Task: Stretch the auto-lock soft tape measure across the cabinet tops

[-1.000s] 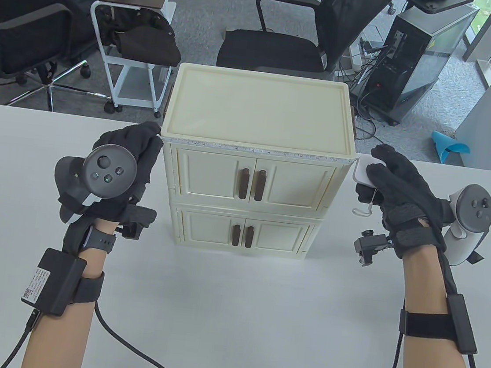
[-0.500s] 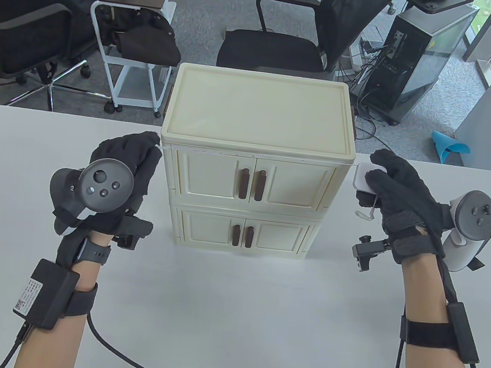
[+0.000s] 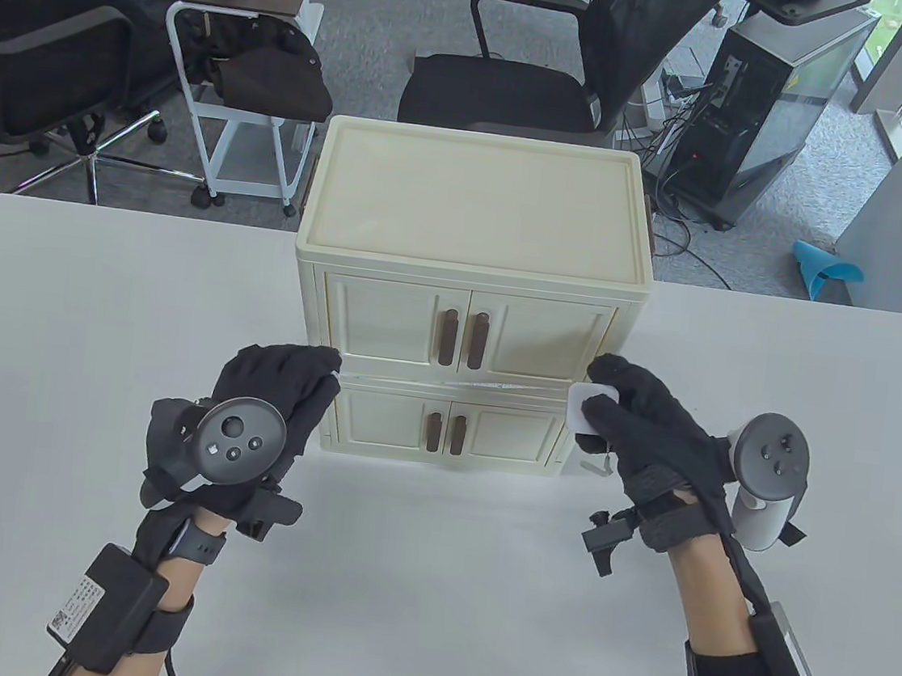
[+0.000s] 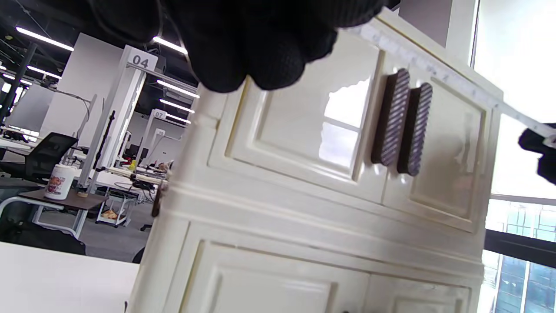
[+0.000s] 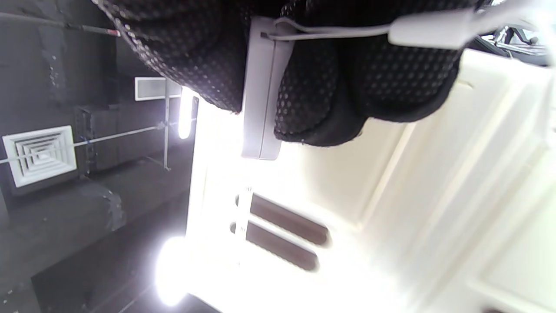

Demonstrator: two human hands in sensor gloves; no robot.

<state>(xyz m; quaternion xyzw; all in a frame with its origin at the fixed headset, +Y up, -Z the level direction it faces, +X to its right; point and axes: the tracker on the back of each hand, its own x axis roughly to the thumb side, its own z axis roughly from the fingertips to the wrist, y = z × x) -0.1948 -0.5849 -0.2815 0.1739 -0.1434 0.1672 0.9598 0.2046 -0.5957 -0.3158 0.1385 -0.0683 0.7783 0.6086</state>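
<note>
Two cream cabinets (image 3: pixel 479 195) stand stacked on the white table, each with two doors and brown handles. My left hand (image 3: pixel 283 384) pinches the free end of the white soft tape (image 3: pixel 486 384) at the lower cabinet's left front corner. My right hand (image 3: pixel 620 422) grips the white square tape case (image 3: pixel 585 406) at the right front corner. The tape runs between them across the cabinet fronts, at the seam between the two cabinets. In the left wrist view the tape (image 4: pixel 434 71) crosses above the door handles. In the right wrist view the case (image 5: pixel 260 87) sits between my fingers, its lanyard loop hanging.
The white table (image 3: pixel 54 325) spreads wide on both sides and in front of the cabinets. Behind its far edge are a black office chair (image 3: pixel 556 57), a white cart (image 3: pixel 236 86) with a bottle on top, and a computer tower (image 3: pixel 779 99).
Both hands have come down and toward me, from the top cabinet's front rim to the seam between the cabinets. They are closer together, and the tape between them is shorter.
</note>
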